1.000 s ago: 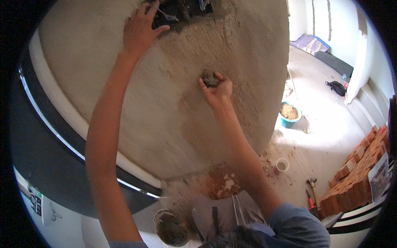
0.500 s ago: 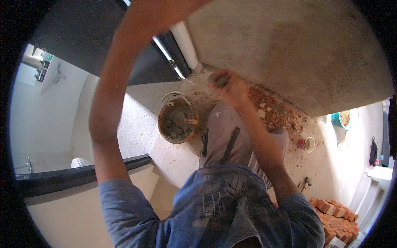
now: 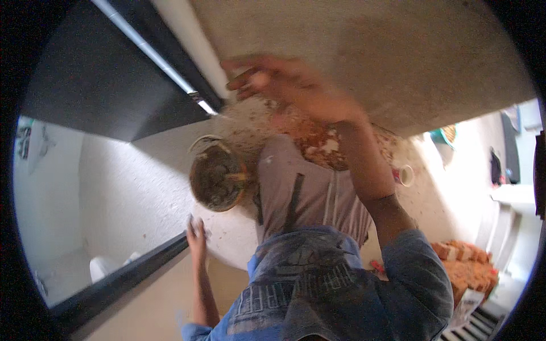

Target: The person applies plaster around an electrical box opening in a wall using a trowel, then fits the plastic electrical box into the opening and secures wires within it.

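My right hand (image 3: 287, 88), smeared by motion, reaches in front of the grey plastered wall (image 3: 398, 68), close to the pale upright strip (image 3: 190, 37) beside the black door frame. Its fingers look stretched out and apart, and I see nothing held. Down at the left, my left hand (image 3: 197, 236) has its fingers extended, near the end of a black-edged ledge (image 3: 136, 273). Between the two hands stands a bucket (image 3: 196, 184) of grey wet mortar (image 3: 216, 170), with a tool's wooden handle (image 3: 237, 177) sticking out of it.
Reddish rubble (image 3: 318, 142) lies along the wall's foot, beyond my knees. To the right are a paper cup (image 3: 405, 175), a green bucket (image 3: 443, 136) and stacked red bricks (image 3: 466, 270). A dark door panel (image 3: 85, 85) fills the upper left.
My left arm has come down from the top of the view to the lower left. My right hand has moved up and left; the dark lump seen in it before no longer shows.
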Action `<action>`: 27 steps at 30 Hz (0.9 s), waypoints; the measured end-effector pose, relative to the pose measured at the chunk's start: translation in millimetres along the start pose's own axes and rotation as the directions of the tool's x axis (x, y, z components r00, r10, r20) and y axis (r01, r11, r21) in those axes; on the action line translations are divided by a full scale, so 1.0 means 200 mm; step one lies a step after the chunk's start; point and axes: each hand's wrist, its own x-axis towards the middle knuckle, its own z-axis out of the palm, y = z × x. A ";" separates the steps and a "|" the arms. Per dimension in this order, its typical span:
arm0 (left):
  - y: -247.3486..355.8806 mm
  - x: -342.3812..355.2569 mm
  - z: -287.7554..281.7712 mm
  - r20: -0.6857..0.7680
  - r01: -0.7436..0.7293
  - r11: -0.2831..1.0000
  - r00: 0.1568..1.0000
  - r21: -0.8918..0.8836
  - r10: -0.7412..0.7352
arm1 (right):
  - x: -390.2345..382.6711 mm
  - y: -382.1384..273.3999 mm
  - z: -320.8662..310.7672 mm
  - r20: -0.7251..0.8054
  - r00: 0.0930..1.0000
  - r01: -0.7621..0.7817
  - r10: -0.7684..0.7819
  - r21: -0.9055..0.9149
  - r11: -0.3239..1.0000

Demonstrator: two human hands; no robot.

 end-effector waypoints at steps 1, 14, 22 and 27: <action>-0.21 -0.10 0.05 0.079 0.144 0.989 0.987 -0.019 -0.142 | -0.12 -0.06 -0.14 -0.013 0.999 -0.028 0.029 0.075 0.997; -0.23 -0.16 0.38 0.629 -0.060 0.943 0.759 0.327 -0.170 | -0.43 1.22 0.16 -0.306 0.924 -0.377 0.229 -0.631 0.678; -0.29 -0.01 0.51 0.671 -0.592 0.777 0.667 0.214 0.324 | -0.11 1.17 0.49 -0.065 0.994 -0.103 0.084 -0.769 0.631; -0.17 0.01 0.52 0.759 -0.161 0.954 0.645 0.252 -0.092 | 0.01 1.07 0.50 -0.009 0.998 -0.050 0.068 -0.776 0.629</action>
